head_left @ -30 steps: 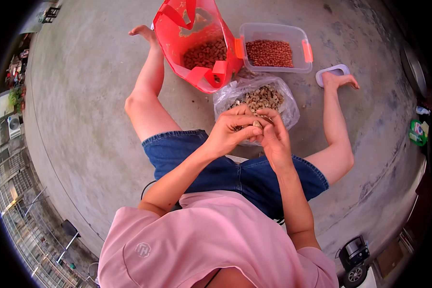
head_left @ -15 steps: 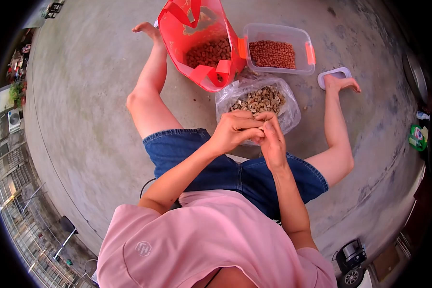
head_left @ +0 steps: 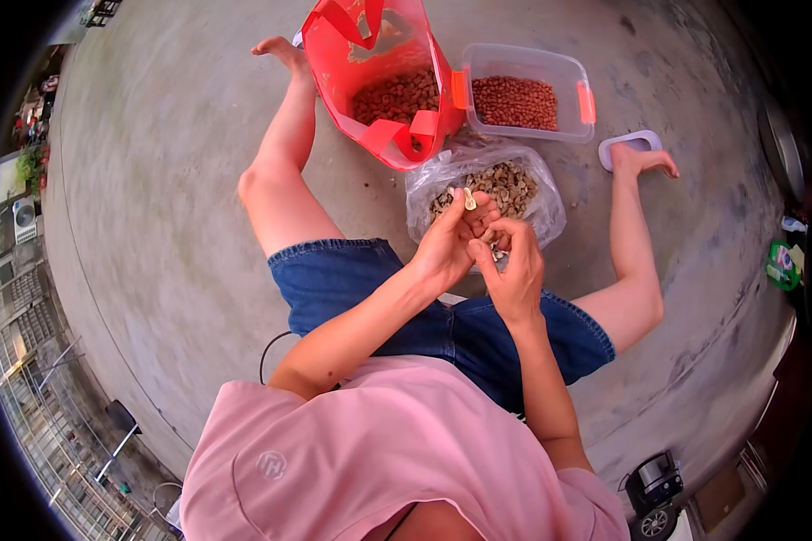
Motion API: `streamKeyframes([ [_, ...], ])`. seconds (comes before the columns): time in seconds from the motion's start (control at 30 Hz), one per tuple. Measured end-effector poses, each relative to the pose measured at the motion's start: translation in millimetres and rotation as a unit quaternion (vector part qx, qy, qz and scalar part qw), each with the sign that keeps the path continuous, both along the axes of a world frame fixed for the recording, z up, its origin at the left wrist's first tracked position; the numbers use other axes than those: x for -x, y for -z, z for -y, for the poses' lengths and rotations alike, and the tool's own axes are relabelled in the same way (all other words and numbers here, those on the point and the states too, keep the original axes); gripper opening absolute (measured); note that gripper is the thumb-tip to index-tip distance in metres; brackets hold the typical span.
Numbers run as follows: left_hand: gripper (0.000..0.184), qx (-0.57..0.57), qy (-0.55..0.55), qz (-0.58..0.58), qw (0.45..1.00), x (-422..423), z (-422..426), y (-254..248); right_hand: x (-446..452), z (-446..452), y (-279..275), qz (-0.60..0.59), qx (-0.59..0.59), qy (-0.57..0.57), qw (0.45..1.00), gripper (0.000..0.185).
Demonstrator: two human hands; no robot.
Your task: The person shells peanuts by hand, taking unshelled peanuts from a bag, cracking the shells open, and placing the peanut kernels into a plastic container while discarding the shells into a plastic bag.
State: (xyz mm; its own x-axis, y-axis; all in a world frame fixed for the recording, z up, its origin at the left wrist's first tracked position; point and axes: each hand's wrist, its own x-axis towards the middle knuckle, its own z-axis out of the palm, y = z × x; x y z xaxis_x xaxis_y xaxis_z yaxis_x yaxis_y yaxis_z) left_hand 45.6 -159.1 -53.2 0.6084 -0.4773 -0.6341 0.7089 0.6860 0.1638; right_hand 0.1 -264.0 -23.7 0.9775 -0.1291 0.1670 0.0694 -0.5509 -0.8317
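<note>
My left hand (head_left: 448,242) is turned palm up over the bag. Its thumb holds an opened half of a peanut shell (head_left: 470,201), pale inner side showing. Close beside it, my right hand (head_left: 516,269) has thumb and forefinger curled together at the left palm, around a small tan piece of peanut shell (head_left: 489,236). Whether kernels lie in the left palm is hard to see. Beneath both hands stands a clear plastic bag (head_left: 550,221) of empty peanut shells (head_left: 512,187), partly hidden by the fingers.
A red bag (head_left: 334,81) with unshelled peanuts (head_left: 397,97) stands beyond the shells. To its right is a clear plastic box (head_left: 573,63) of reddish peanut kernels (head_left: 516,102). My bare legs spread on either side, one foot on a pale slipper (head_left: 636,142). The floor is concrete.
My hands were pinched together over the bag. They have now come apart, the left palm has turned up, and an opened shell half shows at its thumb.
</note>
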Motion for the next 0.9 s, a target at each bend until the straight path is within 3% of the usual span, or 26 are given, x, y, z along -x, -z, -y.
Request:
streamKeyframes([
  [0.1,0.036,0.038,0.032,0.038,0.998,1.2,-4.5,20.0,7.8,2.5,3.5,-0.015,-0.158,0.088,0.983,0.02],
  [0.13,0.036,-0.038,0.095,0.084,0.991,1.4,-8.5,20.9,8.6,6.7,7.6,-0.01,-0.186,0.119,0.975,0.019],
  [0.2,0.036,-0.188,0.219,0.177,0.941,-2.6,-16.1,20.1,8.8,18.6,12.5,-0.046,-0.144,0.128,0.98,0.019],
  [0.23,0.036,-0.293,0.265,0.261,0.881,-2.0,-17.2,27.4,9.1,24.0,14.2,-0.081,-0.121,0.129,0.981,0.02],
  [0.3,0.037,-0.481,0.336,0.41,0.698,-2.2,-19.9,43.8,11.5,34.0,29.1,-0.112,0.01,0.09,0.99,0.021],
  [0.33,0.033,-0.485,0.336,0.405,0.698,-3.1,-19.4,36.4,7.6,37.5,36.9,-0.12,0.075,0.07,0.987,0.021],
  [0.37,0.027,-0.458,0.252,0.463,0.716,0.7,-16.0,44.0,6.5,39.5,40.5,-0.097,0.082,0.08,0.989,0.021],
  [0.43,0.023,-0.42,0.271,0.514,0.697,-23.1,-4.8,-14.9,5.5,38.1,39.1,-0.043,0.091,0.095,0.99,0.022],
  [0.5,0.014,-0.471,0.203,0.619,0.595,-59.0,19.8,-42.7,1.4,39.5,38.1,-0.067,0.016,0.114,0.991,0.018],
  [0.6,0.01,-0.546,0.09,0.754,0.354,-128.7,53.4,-21.9,-8.0,44.1,34.5,-0.084,-0.025,0.105,0.991,0.014],
  [0.7,0.014,-0.526,0.106,0.772,0.341,-157.0,44.8,-50.1,-1.1,60.8,31.3,-0.074,-0.024,0.115,0.99,0.014],
  [0.77,0.018,-0.587,0.203,0.68,0.389,-201.7,17.9,-64.0,7.5,74.6,39.3,-0.09,-0.051,0.13,0.986,0.013],
  [0.83,0.022,-0.657,0.302,0.615,0.315,-257.8,-16.3,-54.1,7.9,83.7,47.4,-0.112,-0.079,0.13,0.982,0.013],
  [0.9,0.024,-0.67,0.469,0.524,0.237,-290.4,-36.2,-22.5,2.2,89.8,53.9,-0.143,-0.106,0.12,0.977,0.013],
])
